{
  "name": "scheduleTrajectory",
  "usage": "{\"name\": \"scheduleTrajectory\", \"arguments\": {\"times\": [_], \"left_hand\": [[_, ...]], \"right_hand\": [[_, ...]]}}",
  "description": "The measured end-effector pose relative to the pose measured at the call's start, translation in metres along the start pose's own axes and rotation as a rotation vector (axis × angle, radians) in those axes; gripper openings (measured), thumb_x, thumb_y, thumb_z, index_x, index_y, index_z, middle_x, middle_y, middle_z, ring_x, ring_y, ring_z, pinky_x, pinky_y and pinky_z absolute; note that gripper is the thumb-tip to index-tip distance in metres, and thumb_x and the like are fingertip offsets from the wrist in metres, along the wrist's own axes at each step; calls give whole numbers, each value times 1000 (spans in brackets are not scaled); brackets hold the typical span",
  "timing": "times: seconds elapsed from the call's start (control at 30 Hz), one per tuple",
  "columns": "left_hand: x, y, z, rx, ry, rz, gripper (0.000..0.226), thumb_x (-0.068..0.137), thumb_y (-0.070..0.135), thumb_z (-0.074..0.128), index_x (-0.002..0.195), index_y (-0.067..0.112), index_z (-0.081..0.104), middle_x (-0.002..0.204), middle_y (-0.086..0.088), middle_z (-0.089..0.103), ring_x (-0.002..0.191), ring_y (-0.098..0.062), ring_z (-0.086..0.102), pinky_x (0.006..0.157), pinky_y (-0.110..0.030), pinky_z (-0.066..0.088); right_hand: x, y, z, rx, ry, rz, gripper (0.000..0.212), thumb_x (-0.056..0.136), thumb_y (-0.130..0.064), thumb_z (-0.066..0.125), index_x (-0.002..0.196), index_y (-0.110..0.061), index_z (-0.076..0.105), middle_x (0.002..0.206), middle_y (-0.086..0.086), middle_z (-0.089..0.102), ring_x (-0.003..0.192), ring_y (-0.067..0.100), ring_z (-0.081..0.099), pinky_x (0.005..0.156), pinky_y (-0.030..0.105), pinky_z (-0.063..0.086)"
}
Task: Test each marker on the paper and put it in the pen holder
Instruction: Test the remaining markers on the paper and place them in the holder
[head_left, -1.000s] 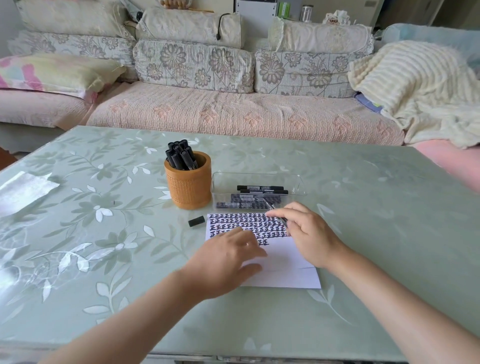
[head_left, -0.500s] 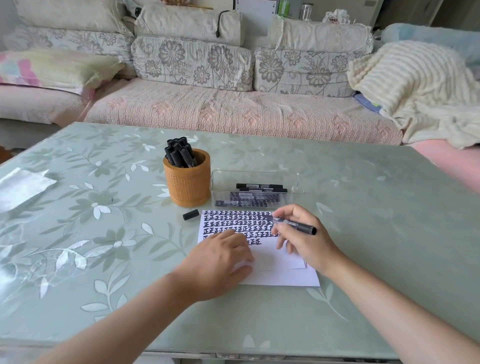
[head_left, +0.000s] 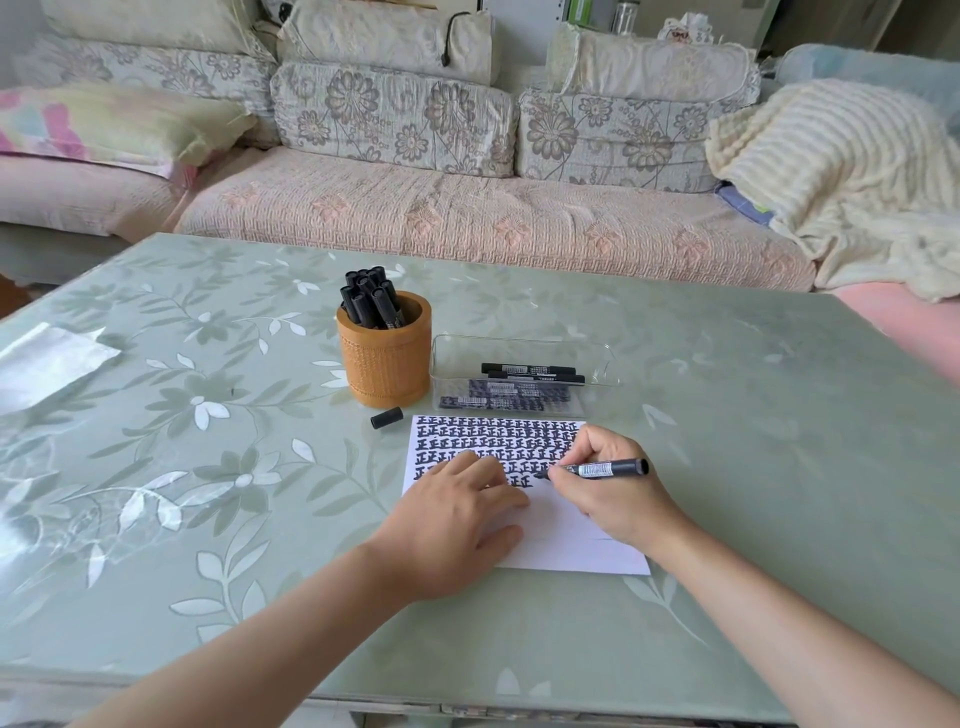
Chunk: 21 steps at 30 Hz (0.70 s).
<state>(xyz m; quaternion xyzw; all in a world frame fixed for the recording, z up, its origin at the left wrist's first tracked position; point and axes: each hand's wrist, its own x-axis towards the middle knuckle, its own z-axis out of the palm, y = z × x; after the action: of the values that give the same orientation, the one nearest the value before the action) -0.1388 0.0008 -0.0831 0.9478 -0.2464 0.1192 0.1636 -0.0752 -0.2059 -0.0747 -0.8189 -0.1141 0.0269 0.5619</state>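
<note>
At centre frame, the right grip (head_left: 615, 501) pinched a black marker (head_left: 605, 469), its tip on the paper (head_left: 561, 548); the left grip (head_left: 449, 527), fingers relaxed, pressed the paper onto the desk (head_left: 208, 519).

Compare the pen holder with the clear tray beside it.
The pen holder is orange-brown and opaque; the clear tray is see-through. The pen holder is round and tall; the clear tray is rectangular and low. The holder's markers stand tilted, ends poking above the rim; the tray's markers lie flat. Both sit on the table behind the paper, and both hold black markers.
</note>
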Motion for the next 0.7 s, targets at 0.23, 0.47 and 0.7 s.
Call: {"name": "scheduleTrajectory", "arguments": {"times": [0.23,0.47,0.7], "left_hand": [[0,0,1,-1,14,-19,28,90,47,50,112,34,62,100,10,51,92,-14,47,76,-29,44],[0,1,0,-6,7,-26,28,89,47,49,111,34,62,99,10,51,91,-14,46,74,-28,43],[1,2,0,-6,9,-32,29,89,48,49,112,35,62,98,10,51,91,-14,46,74,-27,42]], "right_hand": [[-2,0,2,-10,-16,-28,33,81,-6,72,63,-17,47,55,0,48,46,11,34,43,20,27],[-3,4,1,-63,-29,-85,31,80,-6,69,67,-16,43,60,-1,44,54,14,34,48,26,28],[-3,8,0,-62,-55,-135,29,77,-13,69,66,-15,43,60,-4,43,57,15,36,54,30,29]]}}
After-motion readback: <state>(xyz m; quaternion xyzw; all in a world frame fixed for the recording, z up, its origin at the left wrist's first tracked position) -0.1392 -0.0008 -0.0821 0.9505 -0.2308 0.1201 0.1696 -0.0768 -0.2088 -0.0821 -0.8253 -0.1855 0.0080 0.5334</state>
